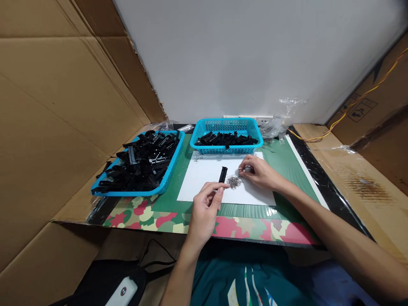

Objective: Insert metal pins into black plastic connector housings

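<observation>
This looks like a small work corner where little parts get put together. Big cardboard sheets (pixel 63 106) wall it in, and the counter (pixel 287 153) holds a blue tray (pixel 165 180) and a blue basket (pixel 228 126) full of black plastic parts. A white paper (pixel 204 180) carries a pile of tiny metal bits (pixel 234 182).

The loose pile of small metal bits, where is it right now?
In the head view, the pile of small metal bits lies on the white paper sheet, just right of the black plastic part and beside the right hand.
</observation>
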Tool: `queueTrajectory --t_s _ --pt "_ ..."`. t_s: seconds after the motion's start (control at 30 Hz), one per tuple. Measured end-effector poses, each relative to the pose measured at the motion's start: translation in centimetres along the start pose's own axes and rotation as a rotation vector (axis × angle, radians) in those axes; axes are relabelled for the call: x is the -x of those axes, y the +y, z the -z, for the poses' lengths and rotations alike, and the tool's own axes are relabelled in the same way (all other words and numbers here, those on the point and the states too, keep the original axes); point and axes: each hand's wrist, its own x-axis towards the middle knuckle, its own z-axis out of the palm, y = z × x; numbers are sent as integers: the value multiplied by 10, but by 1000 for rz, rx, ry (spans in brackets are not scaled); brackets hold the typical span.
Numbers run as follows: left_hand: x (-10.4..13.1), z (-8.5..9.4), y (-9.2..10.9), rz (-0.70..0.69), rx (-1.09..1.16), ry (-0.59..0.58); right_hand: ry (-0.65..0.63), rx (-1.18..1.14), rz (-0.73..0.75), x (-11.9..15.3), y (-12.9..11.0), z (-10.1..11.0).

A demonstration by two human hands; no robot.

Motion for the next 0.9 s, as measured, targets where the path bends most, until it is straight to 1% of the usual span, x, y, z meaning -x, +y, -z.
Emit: queueTrajectory --t_s 0.17,0.23,0.37,0.43,0.57,0.73,0.8,0.9 --pt "0 0 0 3 1 -5 27 -7 -15 0 -1 -3" --pt "0 0 1 5 -1 -6 69 -45 -28 0 -2 -3" --pt "0 0 1 2 -4 -3 191 -160 -42 0 -5 -2" --pt "0 0 0 -6 -3 -1 221 -211 -48 1 -8 -2" --pt "-2 -1 -4 -20 -8 20 227 -256 -29 4 -12 -6" --pt "-3 -1 -5 -26 -23 17 189 -54 94 6 -7 -14" --pt "-2 -1 -5 -25 -23 17 180 -50 85 6 -4 -13" --pt "-1 -1 -5 -18 -18 19 223 -156 35 5 -6 -9"
